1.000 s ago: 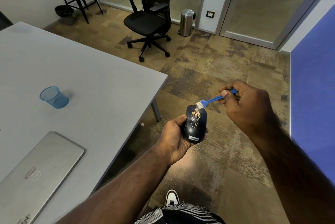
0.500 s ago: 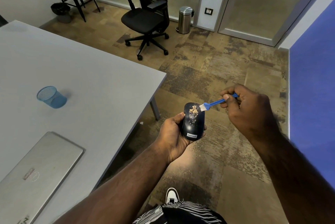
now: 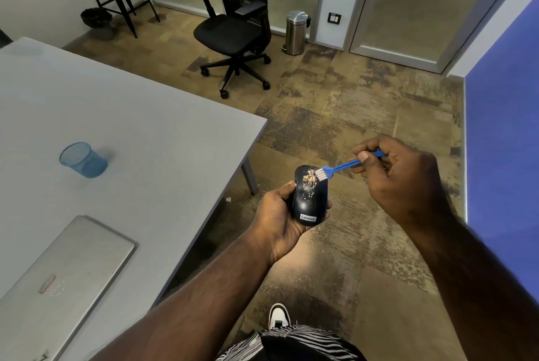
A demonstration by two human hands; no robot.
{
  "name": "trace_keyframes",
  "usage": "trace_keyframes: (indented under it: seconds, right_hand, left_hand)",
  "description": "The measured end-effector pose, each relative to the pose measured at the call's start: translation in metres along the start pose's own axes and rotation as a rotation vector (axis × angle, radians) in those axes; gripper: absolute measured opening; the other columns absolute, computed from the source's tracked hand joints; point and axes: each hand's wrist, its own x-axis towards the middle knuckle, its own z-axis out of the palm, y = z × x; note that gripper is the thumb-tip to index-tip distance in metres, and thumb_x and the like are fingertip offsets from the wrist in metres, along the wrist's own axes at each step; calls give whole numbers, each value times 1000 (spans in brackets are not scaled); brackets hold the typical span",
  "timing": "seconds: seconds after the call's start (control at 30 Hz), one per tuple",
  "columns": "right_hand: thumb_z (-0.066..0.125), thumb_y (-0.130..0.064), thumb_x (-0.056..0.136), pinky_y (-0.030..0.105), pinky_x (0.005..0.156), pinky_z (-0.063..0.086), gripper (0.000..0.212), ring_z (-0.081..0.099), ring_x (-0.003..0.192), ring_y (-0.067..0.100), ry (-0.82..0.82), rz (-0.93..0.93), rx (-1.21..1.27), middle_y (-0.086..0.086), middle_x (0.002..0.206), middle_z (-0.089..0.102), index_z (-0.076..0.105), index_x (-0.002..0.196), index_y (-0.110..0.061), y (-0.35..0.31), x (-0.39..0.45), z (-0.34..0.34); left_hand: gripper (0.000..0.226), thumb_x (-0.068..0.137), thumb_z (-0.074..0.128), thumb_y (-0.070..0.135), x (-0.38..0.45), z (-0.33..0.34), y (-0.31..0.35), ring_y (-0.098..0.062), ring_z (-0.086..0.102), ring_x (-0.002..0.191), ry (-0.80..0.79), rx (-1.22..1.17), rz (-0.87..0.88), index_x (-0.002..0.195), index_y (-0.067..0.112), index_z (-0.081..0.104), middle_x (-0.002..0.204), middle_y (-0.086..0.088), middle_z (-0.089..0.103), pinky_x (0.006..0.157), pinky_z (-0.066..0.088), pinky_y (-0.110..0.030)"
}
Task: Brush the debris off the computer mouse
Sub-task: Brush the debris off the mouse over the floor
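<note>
A black computer mouse (image 3: 310, 200) with a white brand label sits upright in my left hand (image 3: 277, 214), held over the floor to the right of the table. Tan debris (image 3: 308, 178) is piled near its top, with fine specks scattered down its back. My right hand (image 3: 399, 182) pinches a small blue brush (image 3: 338, 168) by its handle. The white bristles rest on the mouse's upper right edge, right beside the debris pile.
A grey table (image 3: 151, 138) fills the left, carrying a blue mesh cup (image 3: 83, 159) and a closed silver laptop (image 3: 58, 279). A black office chair (image 3: 233, 30) and a steel bin (image 3: 295, 32) stand farther back. A blue wall (image 3: 504, 156) runs along the right. My shoe (image 3: 278, 317) is below.
The brush head has come down from above the mouse's top onto its upper right edge. The debris has shifted toward the top, with specks spread down the back.
</note>
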Motion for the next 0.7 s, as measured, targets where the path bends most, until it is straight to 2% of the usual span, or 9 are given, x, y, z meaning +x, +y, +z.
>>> trace_keyframes:
  seconds: [0.13,0.23,0.37,0.5,0.63,0.7]
  right_hand:
    - [63,-3,91,25,58,60,19,71,71,-4,-124,-50,113,-13,80,72,71,97,-20,-8,-13,-2]
    - [65,-2,90,13,46,51,18,68,67,-4,-182,-115,24,-11,75,70,71,98,-18,-9,-21,1]
    - [62,-6,92,30,58,60,16,72,70,5,-54,-21,-26,-5,78,73,72,98,-16,-2,-16,3]
    - [61,-7,93,38,61,60,16,72,71,15,32,38,-76,-4,77,71,72,99,-16,4,-7,2]
    - [60,-8,93,39,60,62,16,72,71,6,33,22,20,-13,79,69,71,100,-18,4,-7,-1]
    - [61,-6,92,39,61,63,17,73,72,4,-15,15,63,-10,80,72,71,99,-18,3,-9,1]
  left_hand:
    - [43,100,34,26,0,1,0,-36,64,84,16,-5,2,100,-1,68,95,-24,69,75,55,-41]
    - [45,101,32,28,1,1,-1,-35,64,86,22,-10,-2,102,-1,67,97,-24,69,78,54,-42]
    - [44,101,33,27,-1,3,-2,-37,64,86,18,-11,-16,108,-3,64,98,-25,68,76,54,-42]
    - [38,99,36,24,-2,4,-4,-37,65,84,13,-8,-24,102,-1,65,94,-24,69,74,55,-42]
    - [39,99,35,25,-2,3,-1,-38,64,86,15,-2,-16,104,-1,65,98,-25,68,79,53,-44]
    - [41,100,34,25,-1,2,-1,-37,64,86,18,0,-9,103,-2,65,97,-25,68,80,52,-44]
